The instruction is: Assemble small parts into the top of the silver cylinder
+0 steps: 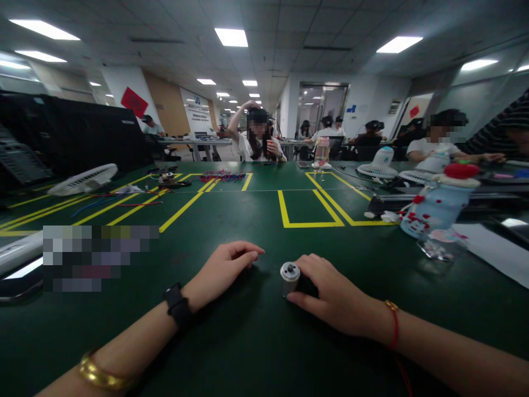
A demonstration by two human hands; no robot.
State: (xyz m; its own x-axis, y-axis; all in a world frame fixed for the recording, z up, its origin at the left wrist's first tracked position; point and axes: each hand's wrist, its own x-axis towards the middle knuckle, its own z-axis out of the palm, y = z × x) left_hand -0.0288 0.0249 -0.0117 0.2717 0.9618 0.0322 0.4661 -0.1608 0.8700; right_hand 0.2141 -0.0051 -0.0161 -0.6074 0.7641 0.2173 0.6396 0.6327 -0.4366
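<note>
In the head view, your left hand (pixel 225 271) is loose and holds nothing. At three o'clock from it, your right hand (pixel 330 298) grips the small metal cylinder (pixel 290 282), standing up. Hold it snug and straight so it won't tip.

Silver cylinder (pixel 290 282), green tabletop (pixel 231 215), yellow lines (pixel 314 225), pale-blue bottle (pixel 440 201)

Cylinder (pixel 290 281) smooth metal, slightly glossy; tabletop (pixel 225 218) smooth, low-sheen; bangle (pixel 100 376) polished metal
</note>
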